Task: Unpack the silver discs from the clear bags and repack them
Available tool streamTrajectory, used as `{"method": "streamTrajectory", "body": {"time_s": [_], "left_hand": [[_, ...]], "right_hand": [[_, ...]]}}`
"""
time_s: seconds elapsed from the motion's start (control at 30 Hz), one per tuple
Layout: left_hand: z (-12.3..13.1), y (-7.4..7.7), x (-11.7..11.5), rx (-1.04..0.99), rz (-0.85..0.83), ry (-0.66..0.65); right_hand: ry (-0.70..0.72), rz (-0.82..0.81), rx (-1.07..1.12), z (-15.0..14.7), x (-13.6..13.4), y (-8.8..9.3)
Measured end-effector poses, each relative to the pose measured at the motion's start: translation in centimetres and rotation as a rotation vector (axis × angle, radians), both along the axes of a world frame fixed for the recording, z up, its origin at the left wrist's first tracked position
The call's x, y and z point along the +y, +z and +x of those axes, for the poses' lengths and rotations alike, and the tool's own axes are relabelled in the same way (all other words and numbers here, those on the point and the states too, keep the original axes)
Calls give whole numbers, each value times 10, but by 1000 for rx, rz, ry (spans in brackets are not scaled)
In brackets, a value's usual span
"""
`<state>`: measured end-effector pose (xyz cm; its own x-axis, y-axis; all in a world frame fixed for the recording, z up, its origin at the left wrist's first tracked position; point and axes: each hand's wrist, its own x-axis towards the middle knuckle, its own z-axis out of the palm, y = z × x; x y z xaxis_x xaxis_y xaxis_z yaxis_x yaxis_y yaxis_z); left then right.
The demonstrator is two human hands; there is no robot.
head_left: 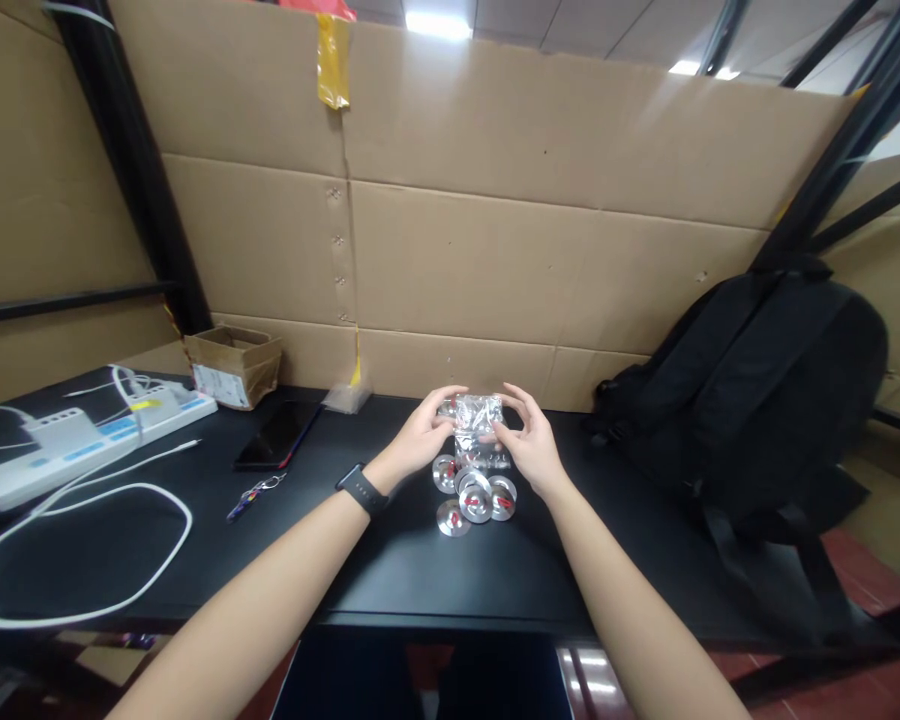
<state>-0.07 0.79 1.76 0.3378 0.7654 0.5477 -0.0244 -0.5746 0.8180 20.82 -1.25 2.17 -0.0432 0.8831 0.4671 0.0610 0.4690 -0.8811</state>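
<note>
Between my two hands is a clear plastic bag (478, 412), crinkled and shiny with reflections. My left hand (426, 432) grips its left edge, thumb toward the front. On the opposite edge, my right hand (526, 440) pinches the bag with thumb and fingers. Just below it, several round silver metal discs (475, 503) with small red marks lie on the black table, some overlapping. One disc (453, 519) sits a little apart at the front left. Whether anything is still inside the bag is hard to tell through the glare. A dark watch (362, 489) is on my left wrist.
Left on the table (390, 580) are a white power strip (97, 452) with cables, a small cardboard box (236, 365), a dark phone (279, 436) and a keychain (255, 497). A small clear packet (347, 398) lies by the cardboard wall (450, 250). A black backpack (765, 400) stands right.
</note>
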Motion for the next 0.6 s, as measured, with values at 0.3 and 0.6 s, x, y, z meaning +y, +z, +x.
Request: {"method": "streamTrajectory", "body": {"time_s": [0.3,0.6], "left_hand": [[-3,5,-10,396,461,232],[-19,20,0,412,474,504]], "right_hand": [[1,-3,38,2,0,1],[-45,-77,45,2,7,-1]]}}
